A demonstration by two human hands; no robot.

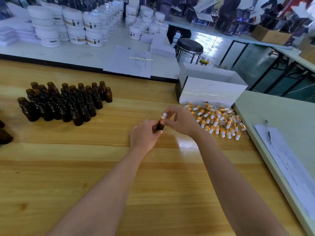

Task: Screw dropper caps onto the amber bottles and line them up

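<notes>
One amber bottle (160,126) clasped in left grip (144,135); right grip (181,121) pinches dropper cap (164,116); jar labels (93,25) blurred.

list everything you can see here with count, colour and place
uncapped bottles: dozens, amber, clustered left on the wooden table
held bottle: one, amber, between the hands
fitted cap: one, gold with white bulb, atop held bottle
loose caps: a pile, gold and white, right of the hands
box: one, white, behind the pile
jars: many, white, stacked on far table
white pen: one, white, on far notepad
dark pen: one, dark, on papers at right
stool: one, dark seat, beyond the box
cartons: many, dark, far right
left hand: grips held bottle
right hand: pinches fitted cap
</notes>
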